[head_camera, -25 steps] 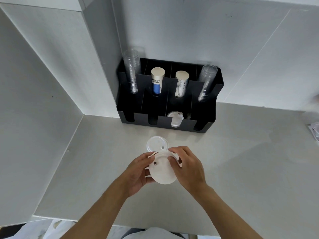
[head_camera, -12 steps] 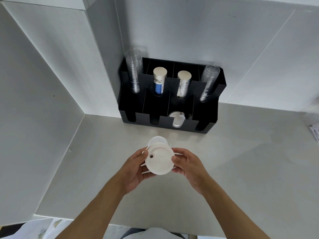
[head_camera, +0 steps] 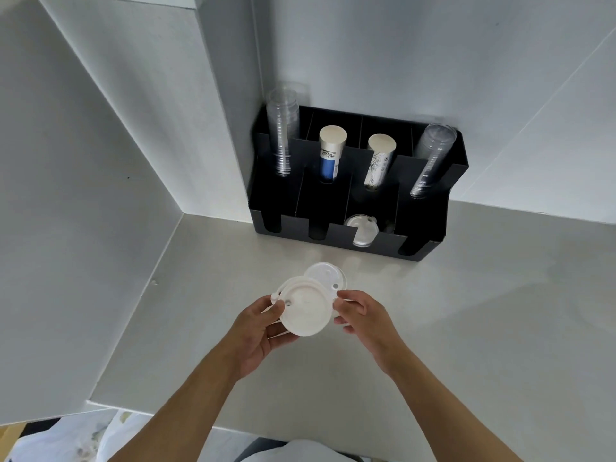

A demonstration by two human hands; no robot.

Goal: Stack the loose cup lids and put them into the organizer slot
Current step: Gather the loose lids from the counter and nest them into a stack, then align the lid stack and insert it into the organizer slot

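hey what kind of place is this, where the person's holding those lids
Probably a drinks or coffee station, at a café or an office pantry. A black cup organizer stands on a plain counter, holding stacks of clear cups and paper cups, and both hands hold white cup lids.

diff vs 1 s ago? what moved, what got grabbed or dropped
Both hands keep hold of the white lid: left hand on its left edge, right hand on its right. They carried it slightly up and away, toward the organizer. Nothing was grabbed or dropped. The second lid behind it, the lid in the front slot and the cup stacks look unchanged.
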